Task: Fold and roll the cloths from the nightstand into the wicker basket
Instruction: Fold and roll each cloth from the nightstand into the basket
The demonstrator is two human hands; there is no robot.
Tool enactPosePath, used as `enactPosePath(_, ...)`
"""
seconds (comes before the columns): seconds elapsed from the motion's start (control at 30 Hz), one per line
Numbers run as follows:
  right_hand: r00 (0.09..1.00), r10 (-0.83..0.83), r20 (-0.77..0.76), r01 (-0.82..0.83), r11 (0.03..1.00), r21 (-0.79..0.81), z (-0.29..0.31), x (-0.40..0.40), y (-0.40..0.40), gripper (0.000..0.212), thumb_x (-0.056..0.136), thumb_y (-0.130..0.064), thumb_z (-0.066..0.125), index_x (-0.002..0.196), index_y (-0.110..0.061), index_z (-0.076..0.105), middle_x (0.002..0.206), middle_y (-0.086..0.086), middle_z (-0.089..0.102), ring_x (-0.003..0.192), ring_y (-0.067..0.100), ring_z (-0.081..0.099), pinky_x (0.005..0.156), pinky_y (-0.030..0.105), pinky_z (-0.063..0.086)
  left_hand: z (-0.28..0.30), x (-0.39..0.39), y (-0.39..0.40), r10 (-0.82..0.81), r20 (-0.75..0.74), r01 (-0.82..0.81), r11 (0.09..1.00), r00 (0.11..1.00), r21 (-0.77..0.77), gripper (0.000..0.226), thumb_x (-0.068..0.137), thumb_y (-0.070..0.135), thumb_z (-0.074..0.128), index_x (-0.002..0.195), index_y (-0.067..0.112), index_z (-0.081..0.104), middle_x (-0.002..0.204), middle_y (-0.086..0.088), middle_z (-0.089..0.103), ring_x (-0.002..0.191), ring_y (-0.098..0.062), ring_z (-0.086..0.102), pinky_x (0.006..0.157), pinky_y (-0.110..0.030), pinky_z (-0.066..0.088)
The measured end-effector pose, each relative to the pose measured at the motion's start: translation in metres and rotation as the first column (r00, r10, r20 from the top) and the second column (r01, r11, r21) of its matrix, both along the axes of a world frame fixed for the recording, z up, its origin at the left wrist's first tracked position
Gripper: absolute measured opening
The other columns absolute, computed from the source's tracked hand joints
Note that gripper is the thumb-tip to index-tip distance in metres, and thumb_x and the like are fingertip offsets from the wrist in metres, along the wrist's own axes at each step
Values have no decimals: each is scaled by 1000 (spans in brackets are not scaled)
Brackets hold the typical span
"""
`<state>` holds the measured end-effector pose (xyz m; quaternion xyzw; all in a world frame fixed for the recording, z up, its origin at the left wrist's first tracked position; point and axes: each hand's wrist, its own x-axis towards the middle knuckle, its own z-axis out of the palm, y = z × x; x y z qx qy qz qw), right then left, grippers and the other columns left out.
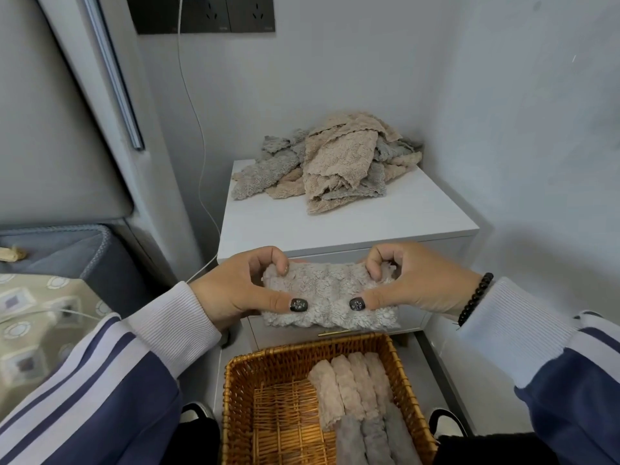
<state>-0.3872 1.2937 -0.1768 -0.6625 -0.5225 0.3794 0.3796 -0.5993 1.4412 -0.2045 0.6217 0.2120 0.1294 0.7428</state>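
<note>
Wicker basket (231, 391) on the floor, below the hands. Inside, right half: seven rolled cloths in view, four beige rolls (349, 384) in the far row, three grey rolls (372, 441) in the near row, the rows touching end to end. Left half of the basket floor shows bare weave. Near basket rim cut off by the frame edge.

Grey fleecy cloth (330, 298) held in the air above the basket's far rim, in front of the nightstand drawers. Left hand (235, 290) pinches its left end: thumb on the near face, fingers (280, 261) curled over the top edge. Right hand (416, 283) mirrors this on the right end. Bead bracelet (476, 298) on the right wrist.

White nightstand (268, 226) in the corner, walls close behind and right. Loose heap of cloths (335, 162), beige and grey mixed, sits at the back of the top; count not readable. Front strip of the top bare.

Bed (50, 317) at left. White cable (198, 122) runs down the wall from the sockets (214, 13).
</note>
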Motion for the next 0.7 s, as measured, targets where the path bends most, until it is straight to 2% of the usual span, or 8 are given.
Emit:
enactPosePath(0.1, 979, -65, 195, 58, 997, 46, -3, -2, 1, 40, 63, -17, 89, 78, -23, 52, 68, -15, 53, 49, 1, 37, 50, 14, 34, -1, 0, 3, 20, -108, -8, 994, 994, 111, 76, 23, 21, 100, 83, 17, 54, 89, -7, 69, 82, -22, 69, 61, -28, 59)
enactPosePath(0.13, 971, -72, 230, 63, 997, 49, -4, -3, 1, 43, 64, -19, 88, 87, -26, 53, 81, -12, 58, 57, -2, 44, 57, 16, 39, 0, 1, 2, 43, -177, -5, 978, 983, 208, 78, 27, 18, 99, 90, 17, 53, 92, -6, 68, 84, -21, 69, 63, -26, 58)
enactPosePath(0.2, 961, -45, 272, 54, 998, -23, -8, -8, 1, 61, 65, -22, 86, 111, -35, 48, 109, -7, 57, 90, 0, 53, 78, 23, 45, 1, 4, 0, 102, -303, 27, 919, 947, 393, 72, 46, 7, 94, 103, 23, 54, 102, -6, 64, 94, -21, 65, 69, -24, 58)
enactPosePath(0.27, 935, 33, 354, 22, 989, -149, -16, -14, -1, 74, 68, -26, 84, 129, -35, 43, 119, -8, 52, 108, 7, 49, 89, 25, 43, -3, 5, -2, 103, -378, 106, 864, 920, 493, 71, 48, 15, 90, 107, 33, 55, 104, -1, 63, 97, -18, 62, 76, -26, 57)
enactPosePath(0.37, 854, 217, 474, -76, 951, -300, -34, -29, 0, 46, 73, -28, 78, 114, -25, 59, 106, -8, 58, 99, 13, 55, 82, 26, 48, -17, 8, -6, 69, -481, 256, 776, 874, 577, 55, 50, 16, 89, 93, 34, 62, 97, 10, 64, 93, -12, 62, 77, -28, 57)
enactPosePath(0.47, 845, 281, 455, -88, 913, -399, -56, -41, 2, 28, 77, -26, 73, 99, -23, 56, 102, -1, 61, 93, 19, 59, 75, 30, 50, -34, 10, -7, 78, -563, 338, 730, 823, 594, 46, 53, 11, 88, 86, 32, 63, 90, 11, 66, 86, -11, 65, 77, -34, 58)
enactPosePath(0.57, 845, 291, 449, -71, 893, -445, -81, -45, 5, 30, 79, -28, 70, 101, -21, 51, 106, 4, 59, 96, 23, 58, 77, 33, 50, -54, 11, -7, 119, -608, 359, 712, 785, 603, 43, 56, 11, 87, 83, 31, 59, 89, 8, 66, 84, -14, 65, 74, -33, 57)
enactPosePath(0.7, 857, 257, 446, 12, 856, -516, -131, -54, 3, 43, 82, -28, 64, 118, -19, 43, 110, 5, 57, 102, 27, 57, 87, 39, 51, -91, 19, -15, 180, -687, 416, 680, 704, 604, 41, 64, 16, 84, 95, 22, 58, 99, 2, 64, 92, -17, 62, 78, -32, 55)
